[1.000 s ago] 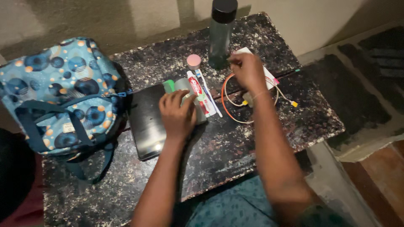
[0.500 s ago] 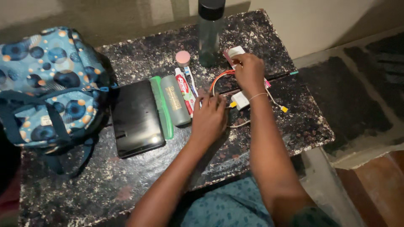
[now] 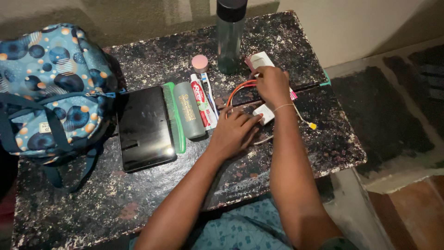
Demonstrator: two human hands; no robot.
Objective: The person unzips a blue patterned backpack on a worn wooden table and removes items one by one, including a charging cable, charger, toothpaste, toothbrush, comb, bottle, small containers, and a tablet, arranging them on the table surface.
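The work sits at the tangle of cables (image 3: 240,90) right of centre on the table (image 3: 138,199), just in front of the bottle; an orange loop shows plainly, a pale lead (image 3: 303,118) trails off to the right and ends in a yellow tip; how many separate cables lie under the hands cannot be told.

Right hand (image 3: 273,83) lies curled over the far end of the tangle, next to a white block (image 3: 262,59) that looks like a charger; fingers bent down onto the cords, but whether they actually pinch one cannot be told. Left hand (image 3: 233,132) lies flat and spread, palm down, fingertips touching a small white plug (image 3: 265,113); it grips nothing.

Risks, as a judgement: any pull on the orange loop could drag it against the tall dark bottle (image 3: 230,34), which stands upright just behind; narrow base, so it tips easily; the pale lead runs near the table edge, so a tug could send the yellow tip over it; the toothpaste tube (image 3: 202,99) and toothbrush lie just beside the left hand and a sweep would shove them.

Count: one bottle; one small pink round jar (image 3: 200,63); one toothpaste tube; one grey-green case (image 3: 188,110); one green comb (image 3: 172,115); one black tablet (image 3: 144,127); one blue spotted backpack (image 3: 51,88); two white blocks.
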